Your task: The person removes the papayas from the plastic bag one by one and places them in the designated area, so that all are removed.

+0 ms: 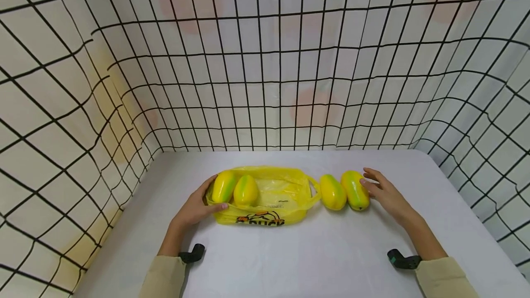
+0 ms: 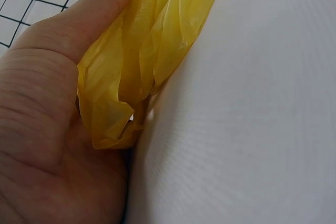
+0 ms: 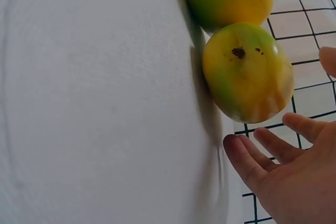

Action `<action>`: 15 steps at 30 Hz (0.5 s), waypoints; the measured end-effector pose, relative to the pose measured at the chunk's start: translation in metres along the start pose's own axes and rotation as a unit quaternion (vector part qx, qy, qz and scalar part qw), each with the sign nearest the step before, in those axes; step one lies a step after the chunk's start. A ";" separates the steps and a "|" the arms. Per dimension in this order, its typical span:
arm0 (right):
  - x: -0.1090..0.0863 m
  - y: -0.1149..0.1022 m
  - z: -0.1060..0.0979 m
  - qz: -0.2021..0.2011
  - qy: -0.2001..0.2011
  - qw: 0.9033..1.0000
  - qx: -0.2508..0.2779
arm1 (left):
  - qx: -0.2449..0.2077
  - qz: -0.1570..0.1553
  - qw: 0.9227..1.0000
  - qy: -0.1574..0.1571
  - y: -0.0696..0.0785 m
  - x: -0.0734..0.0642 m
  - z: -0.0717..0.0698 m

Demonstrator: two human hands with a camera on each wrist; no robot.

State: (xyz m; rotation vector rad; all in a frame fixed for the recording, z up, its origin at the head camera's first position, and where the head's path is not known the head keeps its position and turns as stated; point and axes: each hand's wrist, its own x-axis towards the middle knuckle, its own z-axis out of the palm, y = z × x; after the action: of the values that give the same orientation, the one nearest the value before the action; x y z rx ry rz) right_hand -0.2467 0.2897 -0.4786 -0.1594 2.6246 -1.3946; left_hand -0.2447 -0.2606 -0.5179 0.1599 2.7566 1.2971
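Note:
A yellow plastic bag (image 1: 285, 187) with black print lies on its side, its mouth spread open. Inside its left part rest two oblong, mango-like yellow fruits with green streaks, a left one (image 1: 224, 186) and a right one (image 1: 246, 191). My left hand (image 1: 196, 206) grips the bag's left end, thumb over the front rim; its other fingers are largely hidden. Two similar fruits, a near-bag one (image 1: 332, 192) and an outer one (image 1: 355, 191), lie side by side past the bag's handle. Around the outer fruit's right side, my right hand (image 1: 385, 195) has its fingers spread, holding nothing.
A white-covered table (image 1: 290, 256) carries everything. Black wire mesh (image 1: 265, 82) over white cloth stands at the back and both sides. A dark camera (image 1: 192, 253) is strapped to the left wrist and another (image 1: 403, 260) to the right wrist.

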 end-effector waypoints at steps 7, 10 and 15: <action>0.001 0.000 -0.003 -0.014 0.023 1.000 0.014 | 0.015 0.005 1.000 -0.001 0.000 0.003 0.000; 0.001 -0.005 -0.002 -0.014 0.029 0.999 0.016 | 0.015 0.001 1.000 0.001 0.000 0.003 0.000; -0.001 -0.012 -0.002 -0.010 0.038 0.999 0.009 | 0.019 -0.008 1.000 0.000 0.000 0.002 0.001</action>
State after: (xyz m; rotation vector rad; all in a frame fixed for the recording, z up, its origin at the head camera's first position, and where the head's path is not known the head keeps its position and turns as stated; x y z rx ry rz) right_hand -0.2458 0.2850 -0.4673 -0.1346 2.6786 -1.4575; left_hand -0.2463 -0.2594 -0.5184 0.1397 2.7772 1.2409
